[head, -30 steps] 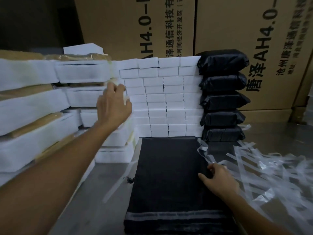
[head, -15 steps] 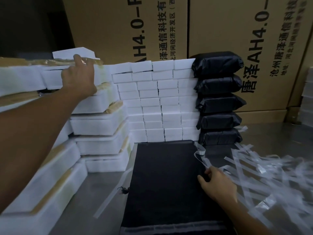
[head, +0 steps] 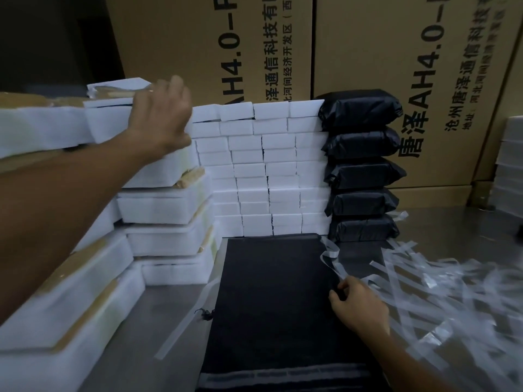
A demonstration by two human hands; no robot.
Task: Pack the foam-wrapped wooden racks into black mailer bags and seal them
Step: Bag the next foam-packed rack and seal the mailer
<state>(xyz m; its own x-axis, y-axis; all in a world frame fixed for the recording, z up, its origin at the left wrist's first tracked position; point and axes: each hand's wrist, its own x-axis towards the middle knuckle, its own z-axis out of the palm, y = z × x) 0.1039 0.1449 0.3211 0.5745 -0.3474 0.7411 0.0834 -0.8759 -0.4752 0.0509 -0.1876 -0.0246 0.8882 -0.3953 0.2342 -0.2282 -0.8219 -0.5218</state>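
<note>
Foam-wrapped wooden racks (head: 167, 206) are stacked in white piles at the left. My left hand (head: 160, 116) grips the end of the topmost foam-wrapped rack (head: 109, 120) on the tall pile, fingers curled over its far edge. A stack of flat black mailer bags (head: 271, 301) lies in front of me on the metal table. My right hand (head: 358, 302) rests at the right edge of that stack, its fingertips pinching the edge of the top bag. Several sealed black parcels (head: 363, 171) are piled at the back right.
A wall of small white boxes (head: 268, 171) stands behind the bags. Large cardboard cartons (head: 368, 52) rise at the back. Many clear peeled strips (head: 441, 290) litter the steel table (head: 158, 329) at the right. More white stacks (head: 512, 165) stand at the far right edge.
My left hand rose from the middle of the foam stack to its top rack and slid right along it. My right hand stayed at the bag stack's edge.
</note>
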